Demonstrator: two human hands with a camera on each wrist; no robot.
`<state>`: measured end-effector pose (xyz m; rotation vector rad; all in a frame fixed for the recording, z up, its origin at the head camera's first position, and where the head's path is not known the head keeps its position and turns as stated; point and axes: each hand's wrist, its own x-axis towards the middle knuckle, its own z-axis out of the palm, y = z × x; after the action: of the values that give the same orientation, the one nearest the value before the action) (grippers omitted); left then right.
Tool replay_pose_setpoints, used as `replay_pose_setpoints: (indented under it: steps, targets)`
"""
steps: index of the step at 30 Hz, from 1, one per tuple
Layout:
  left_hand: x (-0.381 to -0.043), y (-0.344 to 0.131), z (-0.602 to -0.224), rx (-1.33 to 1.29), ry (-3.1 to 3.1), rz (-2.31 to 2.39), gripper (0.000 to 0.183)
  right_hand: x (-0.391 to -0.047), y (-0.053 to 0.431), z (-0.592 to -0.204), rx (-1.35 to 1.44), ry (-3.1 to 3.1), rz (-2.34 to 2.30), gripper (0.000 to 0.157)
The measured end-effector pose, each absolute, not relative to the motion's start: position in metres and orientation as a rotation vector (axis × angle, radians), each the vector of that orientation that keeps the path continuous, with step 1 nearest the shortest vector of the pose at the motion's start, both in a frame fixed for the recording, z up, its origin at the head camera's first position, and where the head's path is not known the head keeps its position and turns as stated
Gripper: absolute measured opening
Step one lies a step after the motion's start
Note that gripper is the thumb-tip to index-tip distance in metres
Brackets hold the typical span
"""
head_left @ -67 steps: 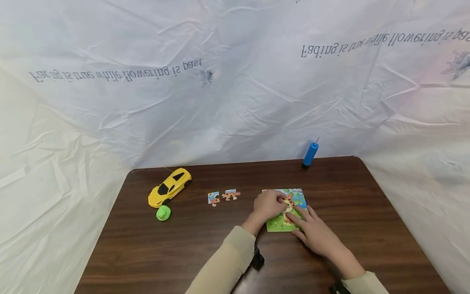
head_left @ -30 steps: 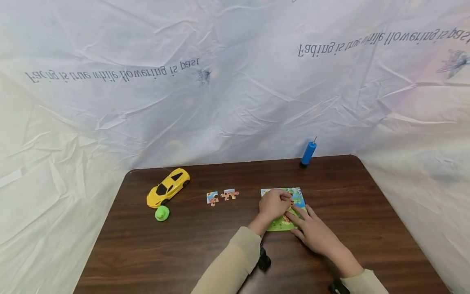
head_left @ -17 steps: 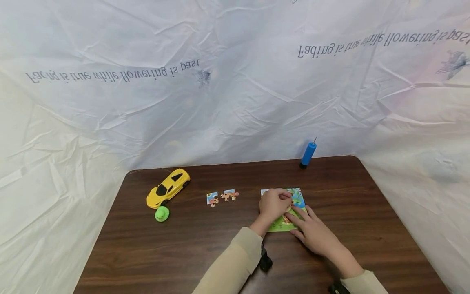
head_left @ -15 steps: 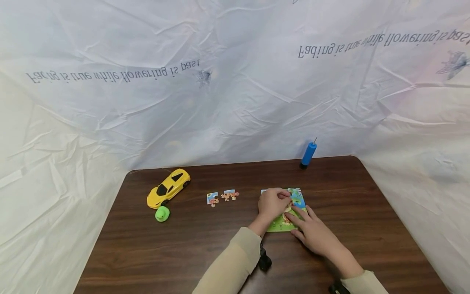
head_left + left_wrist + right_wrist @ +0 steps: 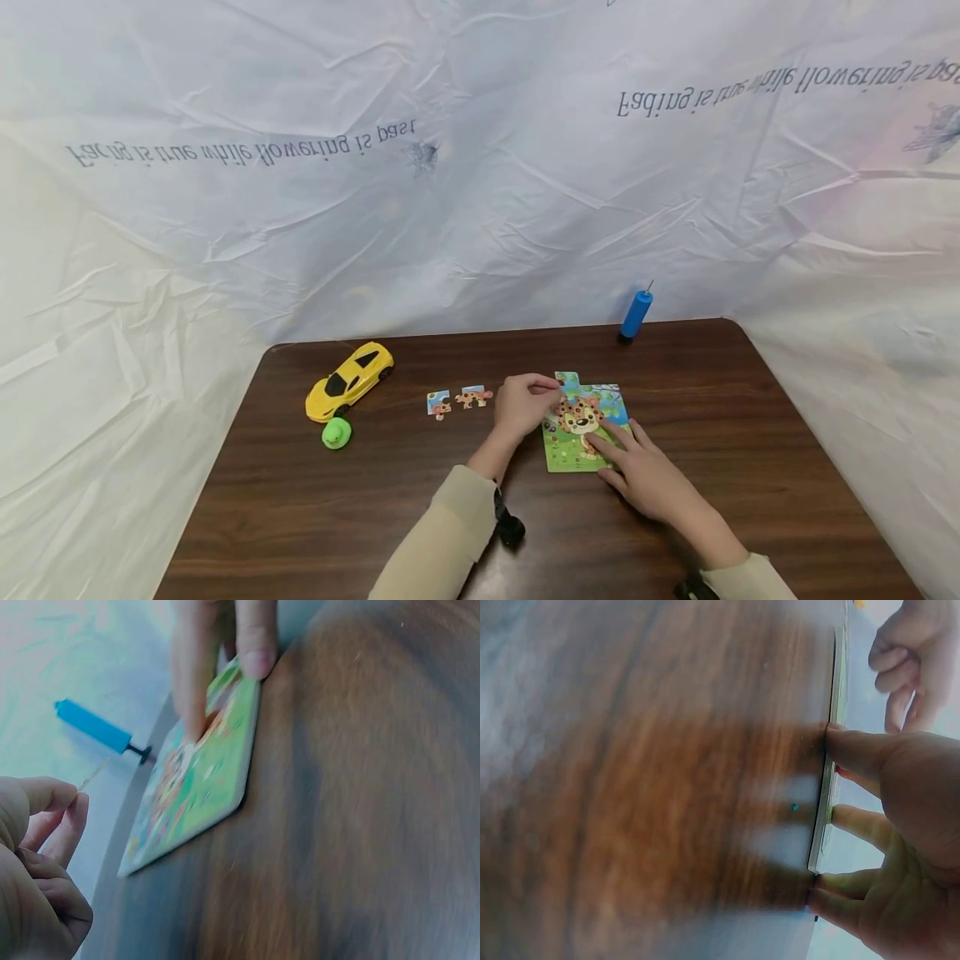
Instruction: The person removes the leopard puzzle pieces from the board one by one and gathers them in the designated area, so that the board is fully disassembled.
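A square jigsaw puzzle [image 5: 566, 454] with a spotted cartoon leopard on green grass lies on the table. My left hand [image 5: 522, 404] is raised at its upper left corner, pinching a small green-and-blue puzzle piece [image 5: 567, 382] between thumb and fingertips. In the left wrist view that puzzle piece [image 5: 94, 774] appears edge-on as a thin sliver, apart from the board. My right hand [image 5: 651, 477] rests on the puzzle's right side with spread, mostly straight fingers; the right wrist view has its thumb [image 5: 855, 750] at the board's edge.
Two loose puzzle pieces, one sky-blue [image 5: 438, 404] and one spotted [image 5: 473, 397], lie left of the puzzle. Farther left are a yellow toy car [image 5: 348, 383] and a green rubber duck [image 5: 336, 433]. A blue hand pump [image 5: 636, 314] stands at the table's back edge, before a white sheet [image 5: 480, 208].
My left hand has moved left and slightly up from over the puzzle, carrying the puzzle piece, so the leopard's face now shows. My right hand has stayed in place.
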<state>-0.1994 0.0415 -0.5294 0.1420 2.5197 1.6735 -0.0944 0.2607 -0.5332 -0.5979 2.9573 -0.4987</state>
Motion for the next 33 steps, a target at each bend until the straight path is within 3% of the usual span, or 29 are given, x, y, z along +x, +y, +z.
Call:
replay_pose_setpoints:
  steps: [17,33]
  targets:
    - [-0.21,-0.034,-0.537,-0.075,2.501,1.749,0.008,-0.095,0.261,-0.536,-0.604,2.958,-0.489,0.056]
    - [-0.208,-0.043,-0.546,-0.01,2.721,1.439,0.005,-0.093,0.26,-0.535,-0.614,2.965,-0.498,0.055]
